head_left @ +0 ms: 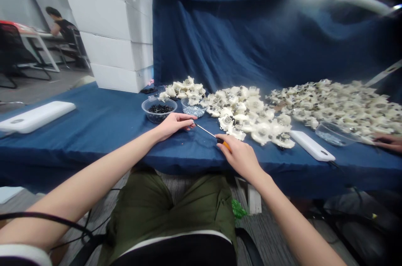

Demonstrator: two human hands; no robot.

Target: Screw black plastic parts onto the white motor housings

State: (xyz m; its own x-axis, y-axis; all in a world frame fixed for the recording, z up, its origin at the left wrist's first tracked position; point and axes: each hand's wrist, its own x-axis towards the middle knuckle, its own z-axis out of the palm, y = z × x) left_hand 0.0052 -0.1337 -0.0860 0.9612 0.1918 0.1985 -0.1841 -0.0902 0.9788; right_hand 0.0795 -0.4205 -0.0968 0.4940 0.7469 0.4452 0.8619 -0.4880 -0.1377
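Note:
My right hand (238, 153) is wrapped round the orange-and-black handle of a screwdriver (205, 130), its thin shaft slanting up and left. At the tip of that shaft, my left hand (176, 125) pinches with thumb and fingers; whatever sits between them is too small to make out. Just behind the left hand stands a clear round bowl of small black parts (159, 109). Beside it is a second clear bowl of small silvery screws (194, 107). Cream plastic parts with metal pieces (248, 111) lie heaped behind my right hand.
More cream parts (342, 104) spread across the right. A white power bank-like block (312, 145) lies near a clear bowl (336, 133); another white block (37, 116) lies left. White boxes (108, 44) are stacked behind. Another person's hand (389, 142) rests at the right edge.

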